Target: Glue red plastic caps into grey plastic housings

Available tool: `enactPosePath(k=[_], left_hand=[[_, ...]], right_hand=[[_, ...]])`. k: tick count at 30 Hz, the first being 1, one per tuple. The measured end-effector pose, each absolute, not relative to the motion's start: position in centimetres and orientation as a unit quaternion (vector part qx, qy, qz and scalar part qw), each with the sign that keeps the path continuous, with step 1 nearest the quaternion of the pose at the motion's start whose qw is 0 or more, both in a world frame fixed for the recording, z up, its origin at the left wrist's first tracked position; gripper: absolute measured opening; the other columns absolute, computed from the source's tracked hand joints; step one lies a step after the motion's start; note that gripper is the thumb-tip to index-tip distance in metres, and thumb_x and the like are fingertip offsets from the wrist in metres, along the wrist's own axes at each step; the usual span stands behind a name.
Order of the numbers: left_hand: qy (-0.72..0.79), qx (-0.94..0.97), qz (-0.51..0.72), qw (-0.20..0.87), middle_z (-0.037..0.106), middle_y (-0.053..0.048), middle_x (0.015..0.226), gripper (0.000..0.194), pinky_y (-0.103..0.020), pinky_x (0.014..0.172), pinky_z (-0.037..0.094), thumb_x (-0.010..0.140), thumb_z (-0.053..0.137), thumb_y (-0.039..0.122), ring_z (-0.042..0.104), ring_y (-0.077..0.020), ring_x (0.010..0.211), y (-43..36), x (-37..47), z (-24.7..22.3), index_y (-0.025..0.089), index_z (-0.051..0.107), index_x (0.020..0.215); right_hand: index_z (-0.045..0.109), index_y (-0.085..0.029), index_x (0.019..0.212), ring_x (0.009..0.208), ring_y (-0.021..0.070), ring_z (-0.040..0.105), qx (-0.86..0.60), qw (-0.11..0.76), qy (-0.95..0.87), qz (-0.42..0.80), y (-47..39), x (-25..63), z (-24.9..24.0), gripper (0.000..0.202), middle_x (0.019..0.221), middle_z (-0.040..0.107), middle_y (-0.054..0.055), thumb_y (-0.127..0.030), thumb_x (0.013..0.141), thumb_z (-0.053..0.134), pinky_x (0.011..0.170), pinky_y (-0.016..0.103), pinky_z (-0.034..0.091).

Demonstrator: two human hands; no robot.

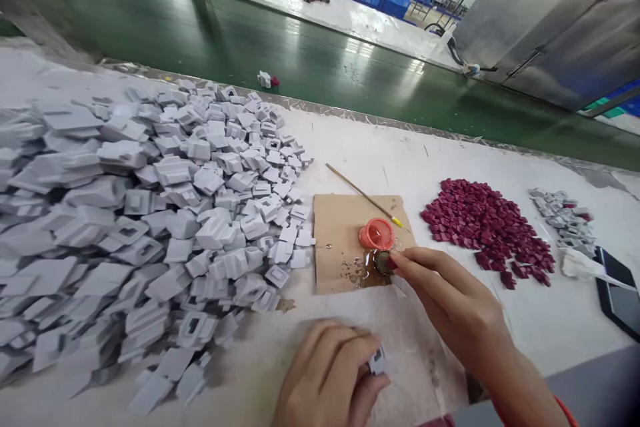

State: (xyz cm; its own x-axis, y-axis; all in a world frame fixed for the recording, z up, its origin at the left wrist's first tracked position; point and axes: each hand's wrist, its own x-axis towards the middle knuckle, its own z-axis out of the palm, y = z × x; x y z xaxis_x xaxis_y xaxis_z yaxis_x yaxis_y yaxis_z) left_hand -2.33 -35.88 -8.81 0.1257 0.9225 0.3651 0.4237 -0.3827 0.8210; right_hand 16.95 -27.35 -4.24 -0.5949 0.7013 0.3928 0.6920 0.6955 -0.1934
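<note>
My left hand (327,373) is low at the table's front edge, fingers closed around a small grey plastic part (377,360). My right hand (450,297) reaches forward to the cardboard square (337,233), its fingertips pinching a small dark red piece (385,261) pressed into a wet glue puddle on the card. An orange-pink cap (376,233) lies on the cardboard just above my fingertips. A thin stick with a yellow tip (365,197) rests across the card's far corner.
A large heap of grey plastic parts (150,213) covers the left of the white table. A pile of dark red pieces (487,227) lies right of the card, with a few grey parts (563,217) and a dark phone (620,293) beyond. A green conveyor belt (300,53) runs behind.
</note>
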Motion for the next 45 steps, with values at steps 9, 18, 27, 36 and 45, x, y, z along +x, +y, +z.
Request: enactPosePath(k=[9, 18, 27, 36, 45], left_hand=[[0.514, 0.687, 0.446, 0.256, 0.064, -0.003, 0.082, 0.008, -0.028, 0.071, 0.054, 0.093, 0.058, 0.018, 0.062, -0.0184, 0.078, -35.8, -2.0, -8.9, 0.019, 0.054, 0.100], [0.521, 0.685, 0.445, 0.247, 0.059, -0.002, 0.077, 0.005, -0.027, 0.066, 0.051, 0.094, 0.057, 0.021, 0.057, -0.0172, 0.073, -35.7, -1.8, -8.7, 0.018, 0.053, 0.095], [0.531, 0.679, 0.438, 0.257, 0.059, -0.003, 0.081, 0.005, -0.029, 0.069, 0.051, 0.093, 0.054, 0.014, 0.057, -0.0180, 0.076, -36.0, -1.6, -8.5, 0.017, 0.052, 0.097], [0.520, 0.687, 0.431, 0.268, 0.059, -0.002, 0.081, 0.015, -0.030, 0.067, 0.051, 0.088, 0.056, 0.005, 0.056, -0.0182, 0.075, -36.0, -1.8, -8.2, 0.017, 0.051, 0.095], [0.521, 0.700, 0.418, 0.252, 0.061, -0.002, 0.082, 0.018, -0.027, 0.072, 0.052, 0.087, 0.057, 0.003, 0.059, -0.0167, 0.077, -35.7, -1.7, -8.1, 0.018, 0.052, 0.096]], right_hand=[[0.062, -0.017, 0.117, 0.091, 0.0158, 0.064, -0.406, 0.268, -0.873, 0.027, -28.0, 16.0, -3.1, 0.028, 0.104, 0.063, 0.008, -0.003, 0.094, 0.055, 0.082, 0.024, 0.057], [0.063, -0.015, 0.106, 0.088, 0.0187, 0.065, -0.436, 0.347, -0.802, 0.213, -33.9, 15.1, -4.2, 0.026, 0.096, 0.063, 0.009, -0.001, 0.085, 0.065, 0.066, 0.023, 0.061], [0.063, -0.014, 0.105, 0.085, 0.0163, 0.066, -0.430, 0.344, -0.807, 0.212, -34.3, 14.9, -5.1, 0.027, 0.095, 0.064, 0.008, 0.002, 0.083, 0.063, 0.068, 0.020, 0.060], [0.063, -0.013, 0.108, 0.092, 0.0175, 0.066, -0.416, 0.293, -0.835, 0.210, -34.4, 14.9, -4.6, 0.024, 0.101, 0.064, 0.010, 0.000, 0.088, 0.061, 0.075, 0.021, 0.061], [0.063, -0.014, 0.106, 0.094, 0.0160, 0.066, -0.411, 0.299, -0.822, 0.258, -34.1, 14.6, -4.8, 0.017, 0.099, 0.064, 0.008, -0.004, 0.093, 0.059, 0.082, 0.020, 0.060]])
